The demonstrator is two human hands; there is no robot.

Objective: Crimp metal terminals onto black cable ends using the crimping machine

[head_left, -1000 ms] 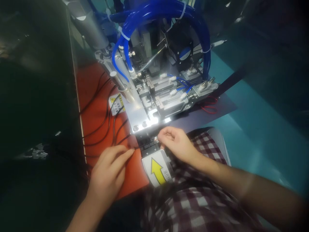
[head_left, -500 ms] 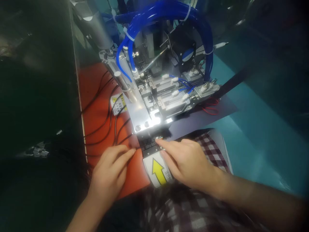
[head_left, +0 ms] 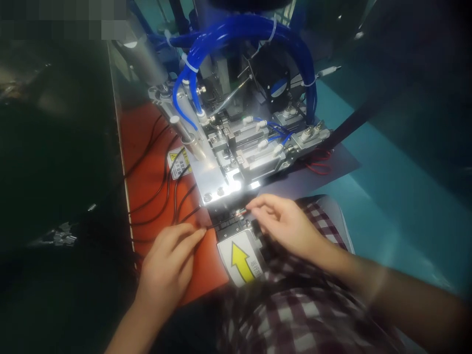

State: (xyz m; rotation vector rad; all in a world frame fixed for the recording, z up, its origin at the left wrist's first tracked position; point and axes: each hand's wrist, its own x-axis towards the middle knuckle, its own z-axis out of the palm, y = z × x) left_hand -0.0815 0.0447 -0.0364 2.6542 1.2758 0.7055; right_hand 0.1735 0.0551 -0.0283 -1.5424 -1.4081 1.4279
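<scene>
Over the orange mat, my left hand [head_left: 171,260] pinches a thin black cable [head_left: 211,227], which runs right into a small dark fixture [head_left: 229,227] at the machine's front. Small coloured wire ends [head_left: 241,213] show at the fixture's right side. My right hand [head_left: 285,221] has its thumb and index fingertip closed together just at those ends; whether they grip them is too small to make out. Below the fixture lies a white label with a yellow arrow [head_left: 239,258]. The metal machine [head_left: 217,179] stands directly behind both hands.
Several black cables [head_left: 153,214] trail across the orange mat [head_left: 142,147] at left. A thick bundle of blue tubes [head_left: 243,29] arches over the machine. Red wires [head_left: 319,167] hang at its right. Checkered cloth [head_left: 295,319] covers my lap.
My right hand has lifted slightly up and away from the fixture, with fingertips now at the wire ends, which show more clearly. My left hand keeps its pinch on the cable.
</scene>
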